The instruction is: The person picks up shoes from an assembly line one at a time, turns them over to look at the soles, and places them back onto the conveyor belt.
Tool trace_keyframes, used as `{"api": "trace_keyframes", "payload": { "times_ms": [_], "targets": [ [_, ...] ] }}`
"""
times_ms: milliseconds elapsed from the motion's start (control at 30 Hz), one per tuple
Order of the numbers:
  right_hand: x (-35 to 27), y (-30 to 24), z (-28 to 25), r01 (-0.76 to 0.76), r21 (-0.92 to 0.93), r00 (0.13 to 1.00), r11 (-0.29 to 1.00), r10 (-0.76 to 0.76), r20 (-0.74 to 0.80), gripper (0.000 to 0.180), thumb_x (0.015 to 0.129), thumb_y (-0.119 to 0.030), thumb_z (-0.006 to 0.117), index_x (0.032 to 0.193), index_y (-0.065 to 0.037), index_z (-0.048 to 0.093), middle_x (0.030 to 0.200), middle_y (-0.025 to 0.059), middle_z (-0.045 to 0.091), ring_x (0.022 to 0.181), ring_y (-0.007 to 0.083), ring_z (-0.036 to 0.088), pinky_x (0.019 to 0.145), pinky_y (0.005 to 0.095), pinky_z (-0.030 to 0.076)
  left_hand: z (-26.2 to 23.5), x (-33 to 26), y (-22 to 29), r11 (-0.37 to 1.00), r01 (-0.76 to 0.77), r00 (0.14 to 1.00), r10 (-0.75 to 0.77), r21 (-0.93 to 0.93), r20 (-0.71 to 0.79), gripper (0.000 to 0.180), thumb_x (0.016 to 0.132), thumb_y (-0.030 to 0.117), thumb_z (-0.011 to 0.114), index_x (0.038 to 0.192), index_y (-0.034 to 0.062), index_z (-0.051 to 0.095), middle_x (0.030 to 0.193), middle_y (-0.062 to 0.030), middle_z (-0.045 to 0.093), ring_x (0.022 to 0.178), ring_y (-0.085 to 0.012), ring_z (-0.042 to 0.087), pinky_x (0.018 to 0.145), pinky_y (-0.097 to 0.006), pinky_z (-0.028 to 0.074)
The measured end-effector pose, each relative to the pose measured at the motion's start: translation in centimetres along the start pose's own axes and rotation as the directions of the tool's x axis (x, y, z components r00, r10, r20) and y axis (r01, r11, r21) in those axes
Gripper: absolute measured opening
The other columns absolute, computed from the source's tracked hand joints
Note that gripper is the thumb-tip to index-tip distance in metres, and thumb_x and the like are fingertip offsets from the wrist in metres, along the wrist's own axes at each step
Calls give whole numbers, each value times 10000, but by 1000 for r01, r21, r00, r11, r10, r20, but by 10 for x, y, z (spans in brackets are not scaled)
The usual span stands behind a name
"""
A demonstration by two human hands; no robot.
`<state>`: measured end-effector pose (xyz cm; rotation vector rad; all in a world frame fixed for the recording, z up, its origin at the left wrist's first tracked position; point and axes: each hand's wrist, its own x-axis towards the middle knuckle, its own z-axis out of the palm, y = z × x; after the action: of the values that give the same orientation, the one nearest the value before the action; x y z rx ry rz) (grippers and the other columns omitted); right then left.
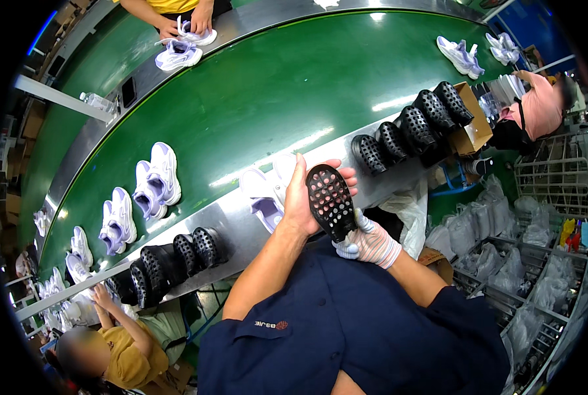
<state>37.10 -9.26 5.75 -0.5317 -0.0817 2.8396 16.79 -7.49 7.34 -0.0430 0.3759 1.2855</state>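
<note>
Fingers of our bare left hand wrap around the far edge of a black perforated insole, cradling it from behind, while our gloved right hand pinches its near end from below; both hands are closed on it and we hold it up over the steel edge of the green conveyor belt. A pair of white-and-lilac sneakers sits on the belt just beyond our left hand, and rows of black perforated insoles stand along the steel edge. We judge the grip light: the insole looks flexible, so it could buckle or slip off our palm, and it may drop between the belt and our body.
</note>
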Motion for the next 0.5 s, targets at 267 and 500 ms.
{"api": "trace_keyframes", "payload": {
  "times_ms": [267,500],
  "targets": [
    [5,8,-5,-43,105,992,994,29,126,593,946,-573,626,1400,-193,592,1276,59,665,875,234,632,621,354,459,6,-9,-3,990,34,993,-18,135,-117,824,1035,704,268,1256,-16,601,1015,-184,735,929,-303,730,854,-469,616],
    [4,17,-5,94,107,992,990,-84,-95,522,968,-492,642,1377,-171,604,1300,60,667,984,241,658,644,360,481,3,-11,-5,990,27,990,-7,139,-138,825,1033,707,269,1259,-15,598,1011,-182,733,915,-298,729,846,-467,617]
  ]
}}
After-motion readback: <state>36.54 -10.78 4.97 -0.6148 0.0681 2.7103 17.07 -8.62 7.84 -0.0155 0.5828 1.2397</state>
